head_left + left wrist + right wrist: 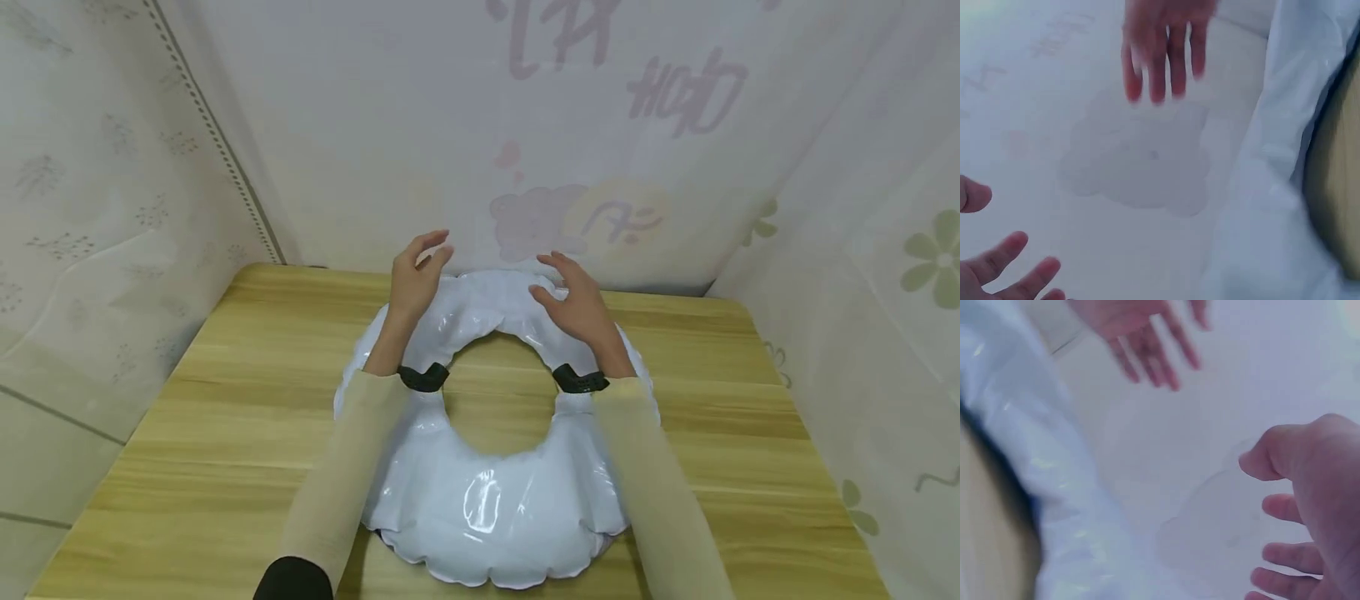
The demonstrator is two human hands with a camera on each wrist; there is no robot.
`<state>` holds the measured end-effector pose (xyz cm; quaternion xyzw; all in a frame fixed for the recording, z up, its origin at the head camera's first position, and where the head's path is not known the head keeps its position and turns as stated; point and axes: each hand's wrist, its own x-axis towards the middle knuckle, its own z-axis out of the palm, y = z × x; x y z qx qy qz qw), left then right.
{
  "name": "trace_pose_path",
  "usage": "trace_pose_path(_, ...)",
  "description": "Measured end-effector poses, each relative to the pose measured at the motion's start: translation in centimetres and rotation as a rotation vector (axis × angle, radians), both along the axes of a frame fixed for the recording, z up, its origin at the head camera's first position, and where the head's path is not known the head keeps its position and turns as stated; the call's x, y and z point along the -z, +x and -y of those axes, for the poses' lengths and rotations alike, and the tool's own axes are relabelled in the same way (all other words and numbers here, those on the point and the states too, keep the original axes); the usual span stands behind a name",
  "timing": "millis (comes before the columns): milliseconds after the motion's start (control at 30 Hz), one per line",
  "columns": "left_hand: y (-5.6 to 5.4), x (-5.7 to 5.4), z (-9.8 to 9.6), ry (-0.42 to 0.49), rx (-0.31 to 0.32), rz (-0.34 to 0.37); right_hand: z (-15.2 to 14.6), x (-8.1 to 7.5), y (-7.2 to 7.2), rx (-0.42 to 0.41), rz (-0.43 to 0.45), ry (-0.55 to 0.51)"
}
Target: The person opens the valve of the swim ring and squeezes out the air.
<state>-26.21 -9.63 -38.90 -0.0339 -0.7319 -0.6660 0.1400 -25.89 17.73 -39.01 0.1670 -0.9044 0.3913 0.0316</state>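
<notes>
A white, glossy inflatable ring (487, 500) lies on the wooden table, broad at the near side and narrower at the far side, with a round hole in the middle. Over its far left part hovers my left hand (416, 279), fingers loosely bent and holding nothing. My right hand (576, 300) is raised over the far right part, its fingers spread and nothing between them. Both wrist views show the hands apart, facing each other, with the white ring (1272, 162) beside them. Part of the ring is hidden beneath my forearms.
The wooden table (247, 400) extends to both sides of the ring. Behind it hangs a pale printed sheet (375, 125), with patterned sheets (97, 183) at the left and right. Each wrist wears a black strap (424, 377).
</notes>
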Motion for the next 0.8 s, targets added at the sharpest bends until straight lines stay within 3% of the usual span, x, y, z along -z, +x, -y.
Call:
trace_pose_path(167, 2.3, -1.8, 3.3, -0.106, 0.019, -0.070, -3.0, -2.7, 1.7, -0.003, -0.018, -0.025)
trace_pose_path(367, 5.7, -1.7, 7.7, -0.345, 0.055, -0.054, -7.7, -3.2, 3.4, 0.032, 0.069, 0.023)
trace_pose_path(567, 8.3, -0.6, 9.8, -0.624, 0.112, -0.065, -10.9, -1.5, 5.6, -0.003, 0.144, 0.143)
trace_pose_path(800, 10.6, 2.0, 9.6, -0.975, 0.309, 0.013, -11.8, 2.6, 8.8, -0.044, 0.163, 0.275)
